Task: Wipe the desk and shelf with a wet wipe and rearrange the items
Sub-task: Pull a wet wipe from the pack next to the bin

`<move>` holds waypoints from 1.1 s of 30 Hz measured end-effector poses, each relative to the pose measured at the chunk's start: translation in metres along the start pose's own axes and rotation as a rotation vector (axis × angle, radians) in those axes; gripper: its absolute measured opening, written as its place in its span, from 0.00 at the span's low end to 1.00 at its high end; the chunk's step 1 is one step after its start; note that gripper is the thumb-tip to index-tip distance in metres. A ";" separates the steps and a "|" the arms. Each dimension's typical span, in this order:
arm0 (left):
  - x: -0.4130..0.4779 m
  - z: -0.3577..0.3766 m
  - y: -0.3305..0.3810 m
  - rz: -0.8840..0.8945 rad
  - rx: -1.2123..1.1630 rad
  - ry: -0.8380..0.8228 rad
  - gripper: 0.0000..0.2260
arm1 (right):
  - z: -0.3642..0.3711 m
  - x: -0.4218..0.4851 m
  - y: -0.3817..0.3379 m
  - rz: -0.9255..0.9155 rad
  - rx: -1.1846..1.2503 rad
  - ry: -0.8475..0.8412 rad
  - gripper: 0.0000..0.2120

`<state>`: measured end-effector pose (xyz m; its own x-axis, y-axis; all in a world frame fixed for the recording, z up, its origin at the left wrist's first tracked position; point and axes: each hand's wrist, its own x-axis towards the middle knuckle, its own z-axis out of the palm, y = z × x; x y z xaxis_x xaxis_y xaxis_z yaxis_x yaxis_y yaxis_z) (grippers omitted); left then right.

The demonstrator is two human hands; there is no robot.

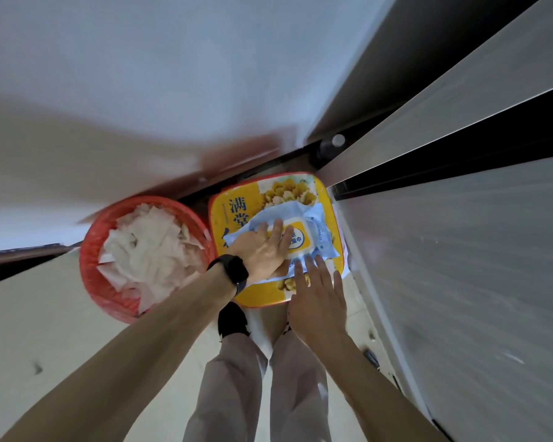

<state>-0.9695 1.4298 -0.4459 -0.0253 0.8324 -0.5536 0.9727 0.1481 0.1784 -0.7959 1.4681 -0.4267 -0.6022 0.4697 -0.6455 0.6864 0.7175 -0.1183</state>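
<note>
A light blue pack of wet wipes (316, 228) with a white and yellow flip lid (296, 239) lies on top of a yellow box (233, 218) on the floor. My left hand (265, 250), with a black watch on its wrist, lies flat on the pack, fingers over the lid's left half. My right hand (318, 298) hovers open just below the pack, fingertips near its lower edge. The lid looks closed. No desk surface or loose wipe can be made out; the upper part of the view is blurred.
A red bin (90, 266) heaped with crumpled white tissue stands left of the yellow box. Grey cabinet panels (460, 250) run along the right. My legs in pale trousers and a black shoe (232, 320) are below on the beige floor (45, 314).
</note>
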 end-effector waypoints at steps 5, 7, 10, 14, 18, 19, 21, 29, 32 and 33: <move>0.003 -0.020 -0.036 -0.285 -0.534 0.305 0.19 | -0.008 0.003 -0.004 0.017 0.029 -0.015 0.29; -0.003 -0.016 -0.045 -0.278 -0.410 0.408 0.27 | -0.015 0.005 -0.005 0.024 0.037 -0.016 0.27; -0.024 -0.002 -0.037 -0.152 -0.124 0.539 0.31 | -0.027 0.010 -0.005 0.068 0.095 0.053 0.19; -0.046 0.027 -0.014 -0.171 -0.303 0.403 0.27 | -0.041 0.025 -0.015 0.183 0.502 0.221 0.13; -0.040 0.039 -0.005 -0.301 -0.417 0.265 0.29 | -0.048 0.057 -0.019 0.280 0.564 0.153 0.17; -0.038 0.040 -0.004 -0.314 -0.422 0.256 0.29 | -0.048 0.062 -0.019 0.291 0.542 0.159 0.16; -0.036 0.041 -0.002 -0.334 -0.413 0.231 0.30 | -0.047 0.066 -0.019 0.302 0.502 0.183 0.14; -0.037 0.045 -0.003 -0.356 -0.468 0.227 0.29 | -0.033 0.062 -0.026 0.284 0.508 0.179 0.14; -0.037 0.045 -0.003 -0.346 -0.506 0.229 0.28 | -0.033 0.061 -0.030 0.201 0.559 0.166 0.06; -0.036 0.044 -0.005 -0.338 -0.525 0.237 0.26 | -0.032 0.056 -0.033 0.103 0.577 0.188 0.05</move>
<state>-0.9634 1.3754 -0.4621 -0.4173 0.7803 -0.4658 0.6628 0.6120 0.4315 -0.8649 1.4874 -0.4350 -0.5464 0.6423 -0.5375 0.8233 0.2940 -0.4856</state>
